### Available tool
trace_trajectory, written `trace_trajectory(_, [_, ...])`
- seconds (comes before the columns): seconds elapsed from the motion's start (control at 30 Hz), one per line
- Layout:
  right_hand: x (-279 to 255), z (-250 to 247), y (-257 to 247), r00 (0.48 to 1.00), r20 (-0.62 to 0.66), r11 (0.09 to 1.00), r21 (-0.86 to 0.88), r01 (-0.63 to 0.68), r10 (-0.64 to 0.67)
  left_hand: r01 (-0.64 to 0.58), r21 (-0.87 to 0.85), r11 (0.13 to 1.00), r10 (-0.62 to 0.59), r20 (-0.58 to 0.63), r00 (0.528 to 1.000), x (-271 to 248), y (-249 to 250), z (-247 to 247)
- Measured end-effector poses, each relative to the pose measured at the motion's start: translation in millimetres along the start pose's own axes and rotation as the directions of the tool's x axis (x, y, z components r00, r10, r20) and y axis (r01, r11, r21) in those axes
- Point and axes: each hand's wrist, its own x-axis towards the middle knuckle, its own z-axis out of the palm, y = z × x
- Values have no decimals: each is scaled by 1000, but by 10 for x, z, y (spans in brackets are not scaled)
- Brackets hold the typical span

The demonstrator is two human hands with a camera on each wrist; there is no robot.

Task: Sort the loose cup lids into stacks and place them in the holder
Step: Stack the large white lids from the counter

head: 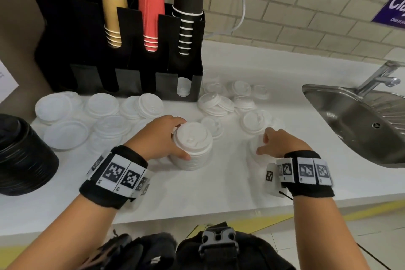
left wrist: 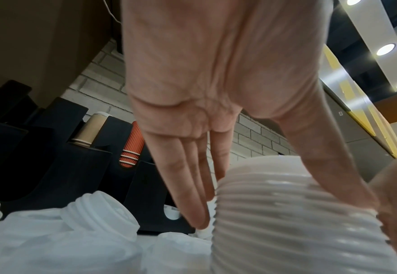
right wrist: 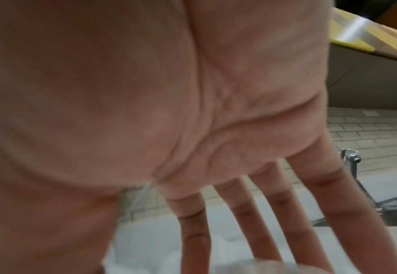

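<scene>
**Left hand steadies a ribbed lid stack beside the holder**

Both wrists wear black bands with printed marker tiles. Just in front of the black holder (head: 122, 55), the left hand (head: 163, 138) wraps a stack of white lids (head: 192, 147): thumb on the near side, fingers (left wrist: 192, 194) running down the far side, nearly straight but pressed against it. Nested rims give the stack a ribbed, glossy plastic wall, and its top lid is domed with a sip hole. Right of that stack, the right hand (head: 276, 143) spreads its fingers (right wrist: 274, 213) wide over a lid on the white counter (head: 219, 193); whether it grips is unclear. Loose round lids (head: 103, 105) lie scattered along the holder's front and right. One holder slot shows lids inside.
</scene>
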Motion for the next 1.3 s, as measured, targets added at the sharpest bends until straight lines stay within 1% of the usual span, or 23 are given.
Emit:
trace_trajectory(0.07, [-103,-78,-45,993,-18,980,157,119,-118,-3,38,999,3,-2,1000,6,2,-11])
trace_trajectory(0.1, [-163,-103,-96,978,-27,940,270,209,-209,-7,46,999,8,-1,1000,5,3,-12])
trace_trajectory(0.13, [-228,-114,-169,949,-54,868,393,305,-309,-12,46,999,12,0,1000,1,5,-11])
trace_trajectory(0.17, [-288,-111,-259,911,-103,773,497,395,-400,-16,40,999,16,0,1000,-4,5,-9])
trace_trajectory(0.2, [-333,-91,-354,868,-163,678,564,471,-468,-19,32,999,19,-1,1000,-11,3,-7])
trace_trajectory(0.23, [-358,-55,-449,830,-222,605,593,531,-511,-19,23,1000,19,-1,1000,-15,-2,-4])
trace_trajectory(0.27, [-370,-6,-540,800,-274,561,593,577,-534,-18,18,1000,18,-3,1000,-18,-7,2])
trace_trajectory(0.37, [-355,153,-750,734,-373,507,544,669,-568,-19,20,1000,19,-18,1000,-23,-11,21])
trace_trajectory(0.4, [-340,200,-790,719,-386,506,521,687,-578,-13,16,1000,13,-22,1000,-24,-9,29])
trace_trajectory(0.47, [-318,271,-843,704,-398,518,484,705,-588,-2,-21,1000,1,-30,1000,-32,-9,50])
trace_trajectory(0.53, [-303,299,-879,698,-413,527,460,714,-585,-9,-60,998,7,-36,999,-39,-8,71])
trace_trajectory(0.67, [-307,284,-953,697,-407,579,389,717,-590,-31,-90,995,27,-45,999,-21,-26,95])
trace_trajectory(0.83, [-368,211,-1053,713,-365,652,295,698,-598,-42,-79,996,38,-49,998,24,-54,101])
trace_trajectory(1.03, [-424,138,-1137,746,-312,717,226,659,-588,-53,-52,997,53,-12,999,6,-7,64])
trace_trajectory(1.13, [-436,174,-1151,762,-312,725,250,642,-567,-94,-16,995,94,0,996,-4,28,29])
trace_trajectory(1.23, [-447,206,-1113,762,-310,707,290,645,-568,-108,2,994,108,20,994,20,57,0])
trace_trajectory(1.27, [-439,205,-1072,763,-303,689,329,646,-571,-105,19,994,105,28,994,34,63,-9])
trace_trajectory(1.3, [-421,194,-1007,777,-300,665,402,629,-553,-100,41,994,99,33,995,52,68,-18])
